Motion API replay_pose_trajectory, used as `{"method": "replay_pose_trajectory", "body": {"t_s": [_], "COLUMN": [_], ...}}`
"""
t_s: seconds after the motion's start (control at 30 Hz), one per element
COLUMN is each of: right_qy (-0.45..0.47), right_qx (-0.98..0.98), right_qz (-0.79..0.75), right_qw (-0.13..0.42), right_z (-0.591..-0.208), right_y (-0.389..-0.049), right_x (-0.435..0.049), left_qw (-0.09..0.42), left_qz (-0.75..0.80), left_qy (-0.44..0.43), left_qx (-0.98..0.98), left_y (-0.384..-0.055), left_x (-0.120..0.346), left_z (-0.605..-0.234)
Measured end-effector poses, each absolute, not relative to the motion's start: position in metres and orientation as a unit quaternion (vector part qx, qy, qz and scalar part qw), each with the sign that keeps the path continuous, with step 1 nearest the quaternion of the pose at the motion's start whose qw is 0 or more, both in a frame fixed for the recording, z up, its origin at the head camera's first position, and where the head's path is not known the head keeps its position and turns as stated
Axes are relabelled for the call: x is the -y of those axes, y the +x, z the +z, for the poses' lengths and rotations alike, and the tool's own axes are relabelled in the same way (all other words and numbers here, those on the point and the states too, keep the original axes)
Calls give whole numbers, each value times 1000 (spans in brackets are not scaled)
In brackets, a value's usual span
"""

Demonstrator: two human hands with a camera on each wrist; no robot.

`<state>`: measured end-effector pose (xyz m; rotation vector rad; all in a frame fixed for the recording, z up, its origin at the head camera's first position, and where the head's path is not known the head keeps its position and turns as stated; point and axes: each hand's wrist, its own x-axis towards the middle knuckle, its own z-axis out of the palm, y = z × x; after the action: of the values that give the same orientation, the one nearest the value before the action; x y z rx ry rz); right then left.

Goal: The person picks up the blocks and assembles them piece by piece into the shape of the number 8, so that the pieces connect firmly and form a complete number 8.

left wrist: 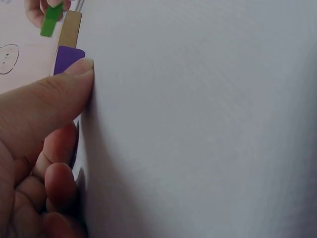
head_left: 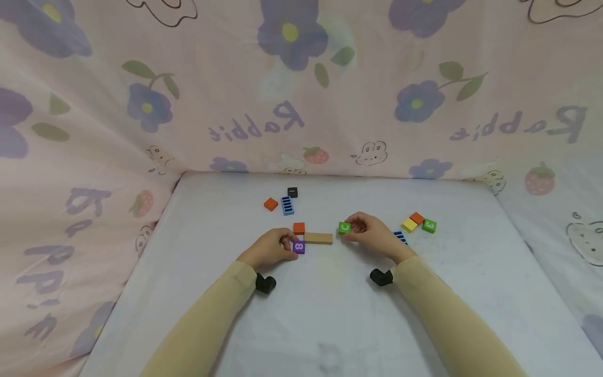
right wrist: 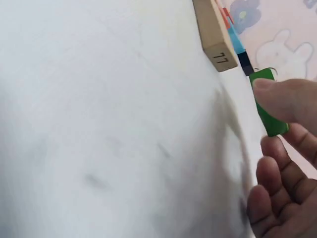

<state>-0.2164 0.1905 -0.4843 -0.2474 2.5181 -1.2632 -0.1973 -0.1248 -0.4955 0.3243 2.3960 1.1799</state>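
In the head view my left hand [head_left: 274,245] pinches a purple block [head_left: 299,247] marked 8, at the left end of a plain wooden block [head_left: 319,239]. An orange block [head_left: 299,228] sits just beyond the purple one. My right hand [head_left: 369,234] pinches a green block [head_left: 345,228] with a white mark like a C, a short gap from the wooden block's right end. The left wrist view shows my thumb [left wrist: 74,84] against the purple block [left wrist: 67,58]. In the right wrist view the green block [right wrist: 269,106] is between thumb and fingers, and the wooden block [right wrist: 215,37] bears a printed mark.
Farther back on the left lie an orange block [head_left: 270,204], a blue striped block [head_left: 287,206] and a black block [head_left: 292,192]. On the right are yellow [head_left: 409,225], orange [head_left: 417,218] and green [head_left: 429,225] blocks. Another blue striped block [head_left: 400,237] is partly behind my right hand.
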Motion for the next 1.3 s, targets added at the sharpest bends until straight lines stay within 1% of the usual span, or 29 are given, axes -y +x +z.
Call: {"method": "replay_pose_trajectory", "body": {"t_s": [0.1, 0.23, 0.37, 0.57, 0.73, 0.87, 1.3], "right_qy": [-78, -68, -75, -82, -78, -76, -72], "right_qx": [-881, -885, -888, -887, -883, -880, -883], "right_qz": [-440, -426, -419, -417, -431, -433, -430], "right_qw": [156, 173, 175, 179, 170, 178, 175], "right_z": [-490, -497, -500, -499, -500, -505, -504], "right_y": [-222, -227, -230, -229, -228, -227, -227], "right_x": [-185, -183, -182, -182, -183, -182, -180], "left_qw": [226, 233, 221, 232, 231, 240, 233], "left_qz": [433, 430, 418, 421, 430, 432, 434], "left_qy": [112, 113, 114, 107, 103, 101, 105], "left_qx": [-866, -865, -874, -871, -867, -864, -864], "left_y": [-198, -198, -198, -198, -199, -199, -200], "left_x": [124, 125, 126, 125, 124, 125, 124], "left_z": [-495, -494, -493, -491, -491, -495, -495]}}
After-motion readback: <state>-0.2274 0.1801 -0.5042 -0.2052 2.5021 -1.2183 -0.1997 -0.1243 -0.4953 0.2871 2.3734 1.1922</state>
